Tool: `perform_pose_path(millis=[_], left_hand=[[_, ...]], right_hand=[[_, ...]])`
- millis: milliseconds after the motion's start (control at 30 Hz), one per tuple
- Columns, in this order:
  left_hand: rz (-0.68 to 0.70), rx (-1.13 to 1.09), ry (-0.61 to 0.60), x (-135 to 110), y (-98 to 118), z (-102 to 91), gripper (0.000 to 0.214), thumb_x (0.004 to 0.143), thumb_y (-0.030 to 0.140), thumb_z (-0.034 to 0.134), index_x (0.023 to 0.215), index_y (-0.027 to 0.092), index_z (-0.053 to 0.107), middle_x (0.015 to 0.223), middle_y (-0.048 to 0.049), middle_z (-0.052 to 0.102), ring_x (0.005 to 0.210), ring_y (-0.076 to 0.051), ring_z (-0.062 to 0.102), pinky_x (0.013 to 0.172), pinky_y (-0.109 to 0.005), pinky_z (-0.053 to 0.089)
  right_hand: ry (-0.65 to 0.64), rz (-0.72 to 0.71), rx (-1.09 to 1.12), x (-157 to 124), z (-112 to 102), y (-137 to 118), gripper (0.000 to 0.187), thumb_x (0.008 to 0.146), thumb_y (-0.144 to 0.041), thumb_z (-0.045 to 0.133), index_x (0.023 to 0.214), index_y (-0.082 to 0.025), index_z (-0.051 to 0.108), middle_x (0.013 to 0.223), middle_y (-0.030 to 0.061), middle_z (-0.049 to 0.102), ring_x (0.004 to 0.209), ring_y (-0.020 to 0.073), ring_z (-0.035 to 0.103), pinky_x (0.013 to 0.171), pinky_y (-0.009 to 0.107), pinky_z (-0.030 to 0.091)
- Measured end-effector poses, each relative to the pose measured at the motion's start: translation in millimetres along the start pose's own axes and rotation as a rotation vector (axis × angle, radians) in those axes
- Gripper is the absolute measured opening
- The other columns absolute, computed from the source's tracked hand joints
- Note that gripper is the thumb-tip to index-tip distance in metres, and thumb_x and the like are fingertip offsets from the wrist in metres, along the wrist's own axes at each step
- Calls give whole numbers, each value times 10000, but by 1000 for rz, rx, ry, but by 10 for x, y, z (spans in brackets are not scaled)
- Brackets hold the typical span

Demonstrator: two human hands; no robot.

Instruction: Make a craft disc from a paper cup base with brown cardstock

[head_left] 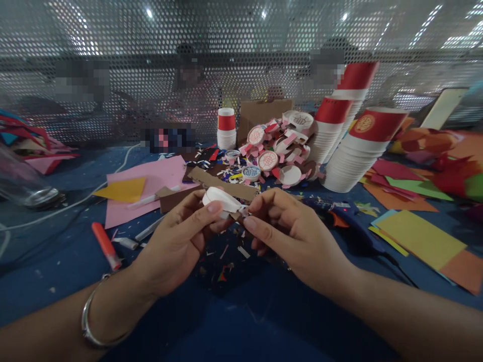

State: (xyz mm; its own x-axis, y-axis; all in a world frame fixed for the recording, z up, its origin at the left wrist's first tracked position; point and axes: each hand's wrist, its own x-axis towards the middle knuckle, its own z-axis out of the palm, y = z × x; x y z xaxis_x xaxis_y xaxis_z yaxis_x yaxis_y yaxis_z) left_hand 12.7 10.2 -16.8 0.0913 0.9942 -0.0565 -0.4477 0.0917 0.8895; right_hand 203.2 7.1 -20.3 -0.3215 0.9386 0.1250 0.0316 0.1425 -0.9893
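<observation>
Between the thumb and fingers of my left hand (pixel 190 234) is a white, round paper piece (pixel 221 199), tilted on its side, which looks like a cut-off paper cup bottom. My right hand (pixel 285 229) pinches a small whitish and brown tab (pixel 241 211) at the right edge of this piece. Fingertips hide part of the tab, and I cannot tell whether it is joined on. Beyond my hands lies a strip of brown cardboard (pixel 222 185). Behind it is a pile of similar cup bottoms (pixel 267 161) with pink tabs, some with drawn grid patterns.
Stacked red-and-white paper cups (pixel 345 166) stand at the right, near a dark blue corded tool (pixel 358 226). Coloured paper (pixel 422 236) lies far right. Left are pink paper (pixel 151 176), a red marker (pixel 105 246) and a white cable (pixel 75 208). A perforated metal screen (pixel 241 50) rises behind.
</observation>
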Motion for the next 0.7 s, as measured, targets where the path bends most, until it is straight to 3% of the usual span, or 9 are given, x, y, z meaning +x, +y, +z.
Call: perform_pose_path(millis=[200, 367, 533, 700], left_hand=[[-12, -26, 0, -8, 10, -17, 263, 805, 131, 825, 1024, 164, 685, 1004, -29, 743, 893, -131, 685, 779, -204, 626], [-37, 17, -12, -12, 19, -28, 310, 797, 160, 834, 1065, 175, 680, 1059, -43, 732, 943, -156, 680, 830, -251, 625], [-9, 44, -53, -5, 27, -18, 241, 817, 196, 810, 1035, 163, 713, 1066, -61, 730, 989, -184, 673, 868, -278, 614], [-33, 47, -30, -17, 23, -24, 170, 848, 248, 798, 986, 173, 732, 1008, -48, 751, 943, -173, 692, 853, -260, 610]], right_hand=[[-25, 113, 283, 28, 25, 24, 200, 915, -296, 729, 946, -190, 562, 754, -41, 596, 623, 79, 591, 561, 187, 534], [-35, 142, 402, 41, 17, 14, 262, 873, -336, 788, 907, -186, 575, 720, -49, 582, 615, 69, 556, 534, 163, 505], [-44, 108, 334, 38, 16, 15, 188, 913, -304, 739, 960, -180, 606, 737, -38, 600, 639, 81, 590, 566, 182, 529], [-36, 24, 174, 27, 17, 7, 252, 860, -314, 789, 986, -178, 619, 789, -25, 634, 626, 88, 597, 577, 208, 545]])
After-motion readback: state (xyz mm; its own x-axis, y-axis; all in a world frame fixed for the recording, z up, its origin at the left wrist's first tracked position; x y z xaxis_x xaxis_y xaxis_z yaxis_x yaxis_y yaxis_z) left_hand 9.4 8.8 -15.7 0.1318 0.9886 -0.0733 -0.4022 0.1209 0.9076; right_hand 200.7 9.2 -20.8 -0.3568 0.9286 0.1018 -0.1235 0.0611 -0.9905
